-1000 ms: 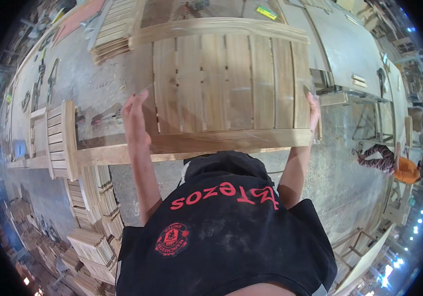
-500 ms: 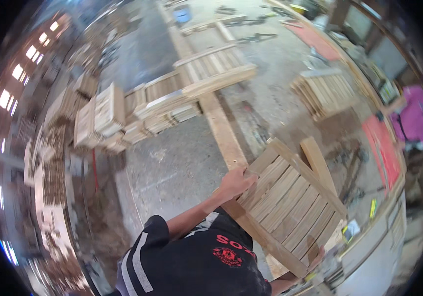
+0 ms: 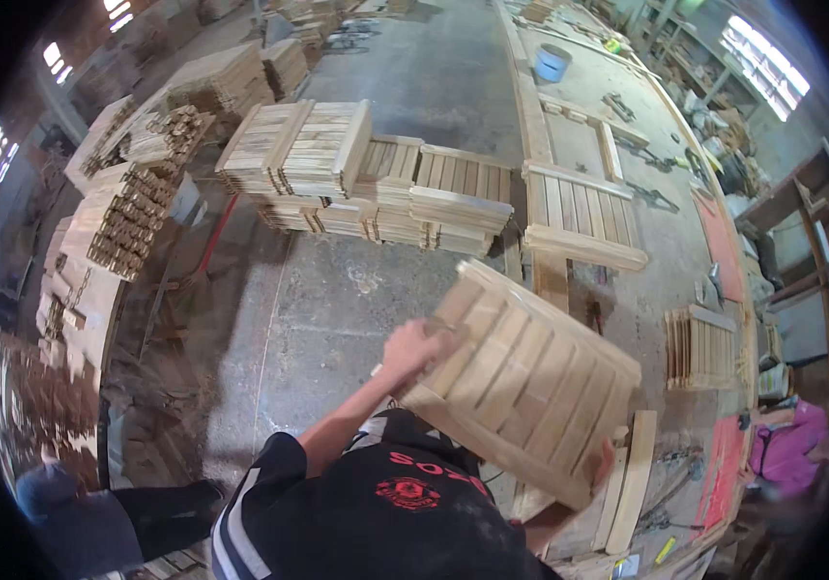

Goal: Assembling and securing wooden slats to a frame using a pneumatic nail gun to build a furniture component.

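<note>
A slatted wooden panel [image 3: 528, 379], with several parallel slats between two thicker rails, is held tilted in front of my body. My left hand [image 3: 416, 350] has its fingers closed round the panel's left edge near the upper corner. At the lower right edge, my right hand [image 3: 605, 466] grips the same panel; most of that hand is hidden behind the wood. Loose pale boards [image 3: 632, 481] lie on the bench just right of the panel. Another slatted panel [image 3: 583, 215] rests farther along the bench.
Stacks of slatted panels [image 3: 298, 145] stand on the floor ahead, left of the bench. More wood piles [image 3: 134, 217] line the far left. A blue bucket [image 3: 552, 64] is at the back. One person in purple [image 3: 789, 449] is at right, another in dark clothes [image 3: 76, 517] lower left.
The panel has been lifted and swung left, away from the loose boards on the bench, with both hands still holding it. My view has turned left, bringing the floor stacks closer to the middle.
</note>
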